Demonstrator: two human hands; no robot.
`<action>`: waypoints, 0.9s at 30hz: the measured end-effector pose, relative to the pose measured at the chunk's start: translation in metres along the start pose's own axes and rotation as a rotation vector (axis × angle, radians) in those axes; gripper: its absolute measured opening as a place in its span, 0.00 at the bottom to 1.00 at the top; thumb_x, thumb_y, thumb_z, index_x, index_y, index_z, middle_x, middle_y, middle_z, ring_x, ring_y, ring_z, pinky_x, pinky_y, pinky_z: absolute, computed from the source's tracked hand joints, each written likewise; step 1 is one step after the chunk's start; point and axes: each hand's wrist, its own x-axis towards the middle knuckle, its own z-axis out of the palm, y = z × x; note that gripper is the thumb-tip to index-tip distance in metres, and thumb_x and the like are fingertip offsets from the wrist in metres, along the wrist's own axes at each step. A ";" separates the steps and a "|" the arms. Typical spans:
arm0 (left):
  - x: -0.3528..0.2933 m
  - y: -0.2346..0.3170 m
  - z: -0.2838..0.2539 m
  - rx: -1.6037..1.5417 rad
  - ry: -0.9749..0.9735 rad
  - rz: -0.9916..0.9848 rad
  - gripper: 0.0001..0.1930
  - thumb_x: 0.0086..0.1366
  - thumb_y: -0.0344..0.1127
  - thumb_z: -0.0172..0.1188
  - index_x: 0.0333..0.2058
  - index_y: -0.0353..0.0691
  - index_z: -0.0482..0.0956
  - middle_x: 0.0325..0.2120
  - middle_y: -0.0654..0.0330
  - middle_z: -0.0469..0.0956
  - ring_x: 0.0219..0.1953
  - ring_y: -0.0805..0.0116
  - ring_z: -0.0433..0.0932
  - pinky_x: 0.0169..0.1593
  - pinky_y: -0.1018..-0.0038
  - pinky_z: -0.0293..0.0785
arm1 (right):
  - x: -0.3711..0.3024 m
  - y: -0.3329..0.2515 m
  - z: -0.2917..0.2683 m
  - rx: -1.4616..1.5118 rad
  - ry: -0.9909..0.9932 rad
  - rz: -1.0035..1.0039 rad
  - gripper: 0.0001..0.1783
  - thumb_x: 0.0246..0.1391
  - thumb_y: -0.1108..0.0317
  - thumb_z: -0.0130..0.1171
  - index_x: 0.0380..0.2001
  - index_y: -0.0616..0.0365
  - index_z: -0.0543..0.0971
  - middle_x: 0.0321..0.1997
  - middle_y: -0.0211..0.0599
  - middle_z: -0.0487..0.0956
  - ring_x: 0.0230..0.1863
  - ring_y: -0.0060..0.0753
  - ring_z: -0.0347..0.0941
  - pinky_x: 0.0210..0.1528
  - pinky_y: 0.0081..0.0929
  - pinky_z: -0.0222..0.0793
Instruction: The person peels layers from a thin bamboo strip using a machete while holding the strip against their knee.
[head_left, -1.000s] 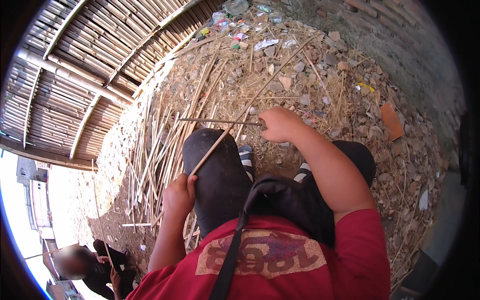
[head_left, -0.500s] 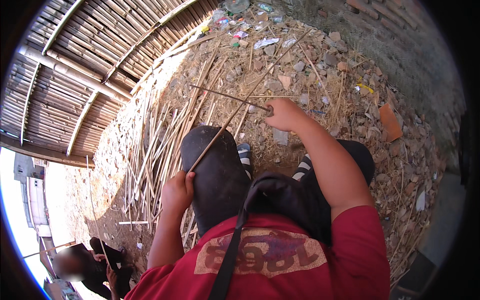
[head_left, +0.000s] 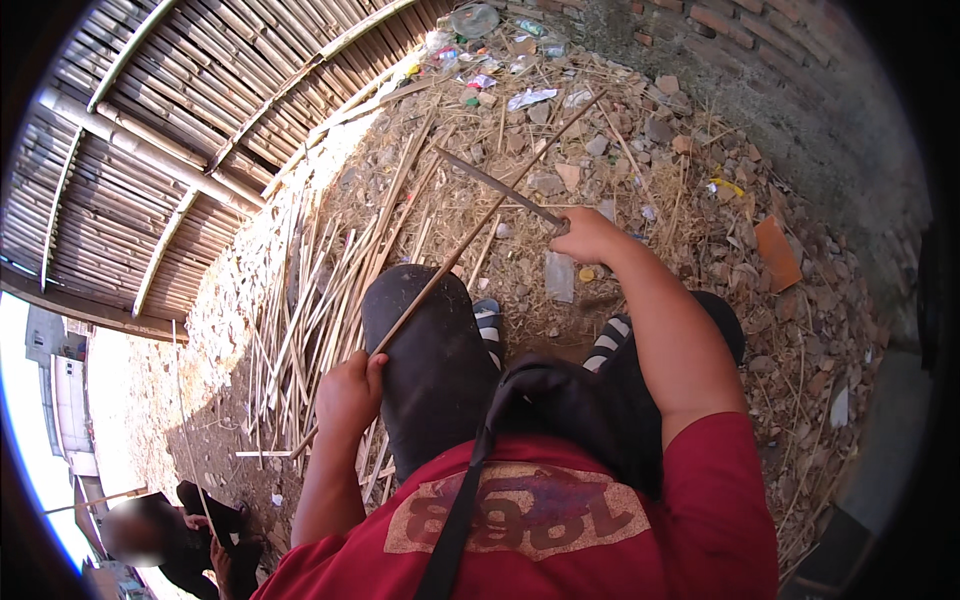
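One stick (head_left: 440, 273) stays clamped in left fingers (head_left: 374, 373), right fingers (head_left: 572, 237) gripping a blade (head_left: 475, 172) now slanting more steeply.

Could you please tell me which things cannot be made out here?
- Head view: the gripped end of the blade is hidden by the right hand.
- Head view: part of the stick is covered by the left hand.
- Head view: the other person has a blurred head.
- Head view: much of the litter is too small to identify.
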 end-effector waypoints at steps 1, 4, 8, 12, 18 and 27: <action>0.001 0.002 -0.004 -0.010 -0.038 -0.013 0.22 0.72 0.50 0.55 0.26 0.36 0.74 0.20 0.42 0.77 0.27 0.37 0.78 0.31 0.47 0.71 | 0.000 -0.001 0.002 -0.017 0.031 -0.044 0.27 0.41 0.59 0.65 0.46 0.64 0.82 0.40 0.52 0.83 0.44 0.53 0.81 0.48 0.42 0.76; 0.003 0.000 -0.006 -0.041 -0.090 -0.045 0.22 0.72 0.49 0.55 0.26 0.35 0.74 0.21 0.41 0.77 0.28 0.36 0.77 0.33 0.46 0.70 | -0.009 -0.019 0.014 -0.103 0.039 -0.174 0.26 0.42 0.60 0.64 0.45 0.61 0.82 0.41 0.51 0.83 0.44 0.53 0.81 0.48 0.43 0.76; 0.005 -0.010 -0.001 -0.123 -0.126 0.005 0.21 0.72 0.48 0.54 0.27 0.35 0.74 0.22 0.39 0.76 0.29 0.35 0.77 0.34 0.47 0.69 | -0.025 -0.044 0.017 -0.229 -0.028 -0.304 0.22 0.43 0.61 0.64 0.44 0.56 0.83 0.39 0.49 0.83 0.44 0.53 0.81 0.47 0.45 0.76; 0.011 -0.015 -0.005 -0.218 -0.208 0.038 0.22 0.73 0.48 0.53 0.28 0.34 0.75 0.22 0.42 0.76 0.29 0.41 0.77 0.34 0.51 0.70 | -0.007 -0.022 0.030 -0.142 0.021 -0.344 0.22 0.43 0.60 0.64 0.43 0.55 0.83 0.37 0.50 0.83 0.42 0.53 0.81 0.45 0.46 0.76; 0.013 -0.054 -0.003 -0.672 -0.604 -0.171 0.25 0.77 0.53 0.48 0.29 0.35 0.74 0.21 0.66 0.70 0.24 0.74 0.67 0.30 0.70 0.65 | -0.032 -0.060 0.022 -0.272 0.007 -0.392 0.17 0.42 0.61 0.63 0.37 0.55 0.82 0.37 0.46 0.83 0.42 0.52 0.81 0.44 0.46 0.76; 0.012 -0.045 -0.002 -0.687 -0.624 -0.229 0.24 0.78 0.52 0.46 0.32 0.36 0.76 0.21 0.70 0.69 0.25 0.78 0.64 0.31 0.74 0.64 | -0.029 -0.053 0.026 -0.220 0.034 -0.353 0.15 0.43 0.62 0.63 0.36 0.53 0.82 0.34 0.44 0.83 0.40 0.52 0.81 0.43 0.46 0.76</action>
